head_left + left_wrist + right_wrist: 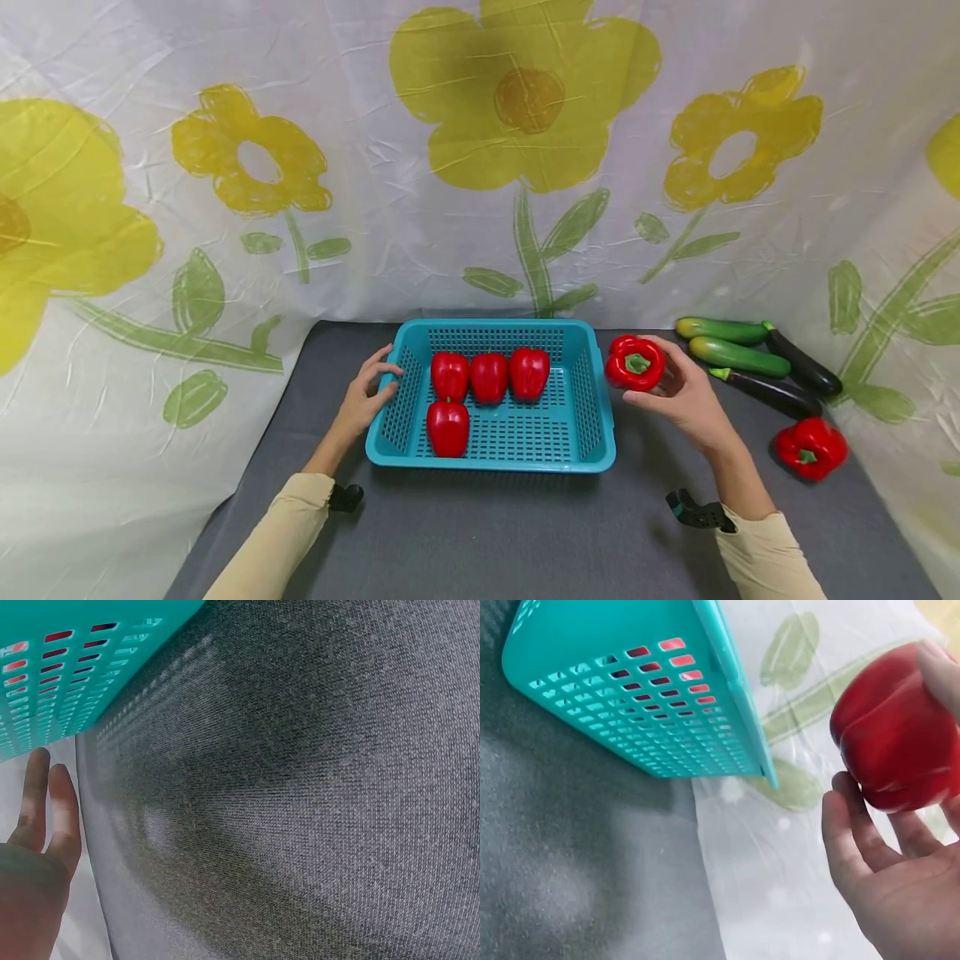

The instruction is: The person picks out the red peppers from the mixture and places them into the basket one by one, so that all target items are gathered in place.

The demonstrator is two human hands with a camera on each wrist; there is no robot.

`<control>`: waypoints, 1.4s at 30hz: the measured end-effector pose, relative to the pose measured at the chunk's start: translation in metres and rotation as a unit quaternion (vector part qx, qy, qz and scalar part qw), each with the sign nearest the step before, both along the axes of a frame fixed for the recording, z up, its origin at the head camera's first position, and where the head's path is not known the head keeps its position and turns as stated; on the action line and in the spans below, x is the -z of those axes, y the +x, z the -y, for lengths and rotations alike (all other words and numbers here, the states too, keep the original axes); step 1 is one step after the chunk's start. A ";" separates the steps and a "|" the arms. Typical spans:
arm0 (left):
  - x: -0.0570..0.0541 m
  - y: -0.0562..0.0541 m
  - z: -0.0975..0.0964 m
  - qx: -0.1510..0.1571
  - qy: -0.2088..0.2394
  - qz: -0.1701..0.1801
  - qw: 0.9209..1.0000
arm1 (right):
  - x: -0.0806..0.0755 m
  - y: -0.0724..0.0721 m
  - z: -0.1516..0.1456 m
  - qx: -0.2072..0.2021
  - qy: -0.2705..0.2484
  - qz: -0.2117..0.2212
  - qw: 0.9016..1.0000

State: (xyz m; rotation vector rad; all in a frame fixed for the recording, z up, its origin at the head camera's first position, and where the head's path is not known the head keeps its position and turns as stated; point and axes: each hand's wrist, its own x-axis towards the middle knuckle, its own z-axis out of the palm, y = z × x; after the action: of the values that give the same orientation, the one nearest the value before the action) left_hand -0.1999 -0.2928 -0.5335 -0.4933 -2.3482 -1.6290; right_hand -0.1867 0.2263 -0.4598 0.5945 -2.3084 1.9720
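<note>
My right hand (686, 396) holds a red bell pepper (635, 363) just off the right end of a blue plastic basket (491, 465), its green stem turned toward the head camera. In the right wrist view, the thumb and fingers are around that pepper (900, 731), above the tabletop. My left hand (365, 400) is at the basket's left rim, fingertips reaching over the edge. Two fairly straight fingers (64, 810) show beside the perforated wall in the left wrist view. Inside the basket, three red peppers (489, 378) form a row, with another pepper (447, 429) in front at the left.
At the right of the dark grey tabletop (510, 542) lie two green zucchini (738, 357) and two dark eggplants (768, 393). Another red pepper (810, 448) sits nearer, by the table's right edge. A flower-printed white sheet (352, 167) hangs behind the table.
</note>
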 end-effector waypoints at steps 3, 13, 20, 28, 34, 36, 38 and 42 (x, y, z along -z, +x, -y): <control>0.001 0.000 0.000 0.001 0.001 -0.002 1.000 | -0.001 0.002 0.003 0.001 -0.002 0.007 1.000; 0.001 0.000 0.000 0.000 0.000 -0.006 1.000 | 0.001 0.002 0.018 -0.011 -0.022 0.005 1.000; 0.002 0.001 0.000 0.002 0.000 -0.008 1.000 | 0.007 0.000 0.026 -0.030 -0.065 0.028 0.997; 0.002 -0.001 0.001 0.007 0.010 -0.010 1.000 | 0.006 -0.002 0.039 -0.040 -0.049 0.050 0.997; 0.002 -0.001 0.001 0.012 0.011 -0.011 1.000 | 0.007 -0.002 0.049 -0.031 -0.042 0.055 0.997; 0.001 0.000 0.001 0.010 0.010 -0.010 1.000 | 0.007 -0.003 0.053 -0.038 -0.044 0.053 0.997; 0.001 0.000 0.000 0.008 0.011 -0.007 1.000 | 0.008 -0.003 0.057 -0.043 -0.044 0.049 0.997; 0.000 0.001 0.000 0.006 0.013 -0.003 1.000 | 0.007 -0.004 0.066 -0.043 -0.042 0.048 0.997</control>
State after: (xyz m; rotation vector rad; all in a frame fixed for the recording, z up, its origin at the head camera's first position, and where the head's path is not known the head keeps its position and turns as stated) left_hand -0.1990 -0.2927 -0.5334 -0.5071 -2.3215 -1.6576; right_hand -0.1910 0.1600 -0.4672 0.6151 -2.2760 2.1683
